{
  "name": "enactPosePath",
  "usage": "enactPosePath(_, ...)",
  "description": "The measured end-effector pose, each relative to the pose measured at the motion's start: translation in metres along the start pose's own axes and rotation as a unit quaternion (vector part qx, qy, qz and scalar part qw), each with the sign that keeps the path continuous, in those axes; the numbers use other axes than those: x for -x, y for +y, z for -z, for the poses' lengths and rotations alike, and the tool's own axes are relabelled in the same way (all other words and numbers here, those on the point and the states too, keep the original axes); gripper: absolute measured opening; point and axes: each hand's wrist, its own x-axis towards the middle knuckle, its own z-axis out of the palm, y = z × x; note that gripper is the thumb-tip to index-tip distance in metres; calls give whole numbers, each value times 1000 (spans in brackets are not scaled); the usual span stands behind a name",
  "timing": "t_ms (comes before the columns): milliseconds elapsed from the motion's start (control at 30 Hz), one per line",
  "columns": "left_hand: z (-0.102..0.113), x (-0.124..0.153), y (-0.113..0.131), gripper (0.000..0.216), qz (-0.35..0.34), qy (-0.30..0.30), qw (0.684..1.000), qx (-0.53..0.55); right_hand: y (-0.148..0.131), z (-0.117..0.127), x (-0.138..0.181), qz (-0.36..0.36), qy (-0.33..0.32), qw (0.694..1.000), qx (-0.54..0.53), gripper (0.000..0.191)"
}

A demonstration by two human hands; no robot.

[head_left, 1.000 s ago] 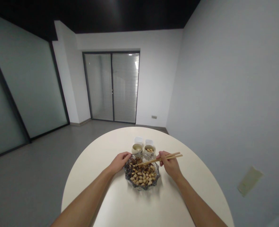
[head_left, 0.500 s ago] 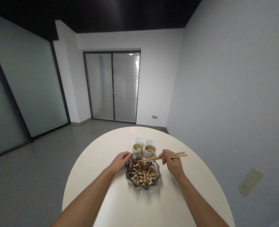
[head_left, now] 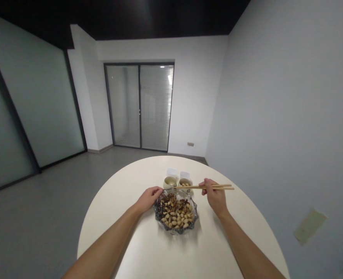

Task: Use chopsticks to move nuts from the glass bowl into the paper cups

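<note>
A scalloped glass bowl (head_left: pixel 195 221) holds pale shelled-looking nuts (head_left: pixel 175 223) at the front and darker nuts or seeds (head_left: pixel 167 201) behind and to the left. At its upper left rim is my left hand (head_left: pixel 150 198), fingers closed on the edge. My right hand (head_left: pixel 215 195) grips a pair of wooden chopsticks (head_left: pixel 194 187), pointing left over the bowl's far side. Their tips are close to the front of the left small cup (head_left: pixel 169 183); whether they pinch anything is too small to tell. The right small cup (head_left: pixel 185 182), partly behind the chopsticks, contains pale nuts.
Two white lids or shallow dishes, a left one (head_left: pixel 171 171) and a right one (head_left: pixel 184 174), lie behind the cups. Everything stands on a round cream table (head_left: pixel 122 193). A wall (head_left: pixel 276 116) rises on the right, and glass doors (head_left: pixel 139 106) are beyond the table.
The chopsticks have risen from inside the bowl toward the left small cup, and my right hand has shifted slightly up and right. My left hand stays at the bowl's rim.
</note>
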Motion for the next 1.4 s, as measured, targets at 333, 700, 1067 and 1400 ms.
enactPosePath(333,4,-1,-2,45,5,-3,1000,13,3,-23,-32,35,34,998,43,52)
enactPosePath(700,4,-3,-2,44,8,-4,1000,19,17,-50,-57,38,52,993,102,50)
enactPosePath(1067,6,-3,-3,46,10,-3,1000,25,18,-69,-62,46,-17,990,135,52)
enactPosePath(1400,8,-5,-12,47,2,-1,1000,16,18,-75,-76,33,-25,983,179,57)
